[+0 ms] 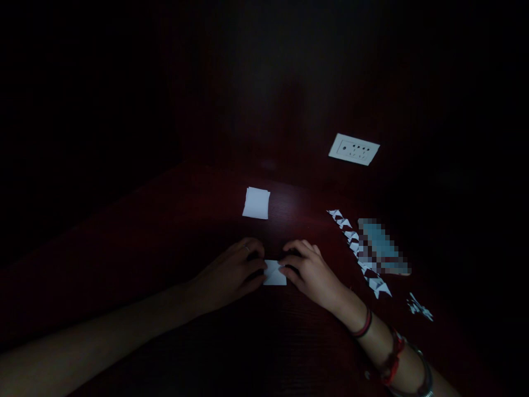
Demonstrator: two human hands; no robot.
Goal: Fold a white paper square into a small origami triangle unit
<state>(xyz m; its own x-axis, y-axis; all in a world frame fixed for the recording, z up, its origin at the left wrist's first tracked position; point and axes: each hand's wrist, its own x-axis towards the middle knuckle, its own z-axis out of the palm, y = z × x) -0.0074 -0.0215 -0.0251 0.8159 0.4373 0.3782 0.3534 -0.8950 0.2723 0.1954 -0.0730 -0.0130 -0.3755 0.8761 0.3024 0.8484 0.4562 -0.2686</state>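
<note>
A small white square of paper (274, 274) lies on the dark red table between my hands, with a faint crease line across it. At its left edge, my left hand (243, 267) is closed with thumb and forefinger on the paper; a ring shows on one finger. My right hand (308, 270) grips the opposite edge with thumb and forefinger, its other fingers curled above. Farther back is a stack of white paper squares (256, 203). To the right runs a row of folded white paper pieces (352, 242).
A phone-like flat object (384, 245), blurred by pixels, lies beside the folded row. Nearer to me on the right is a little heap of thin white paper scraps (419, 307). A white power socket (354, 149) sits on the wall behind. The surroundings are very dark.
</note>
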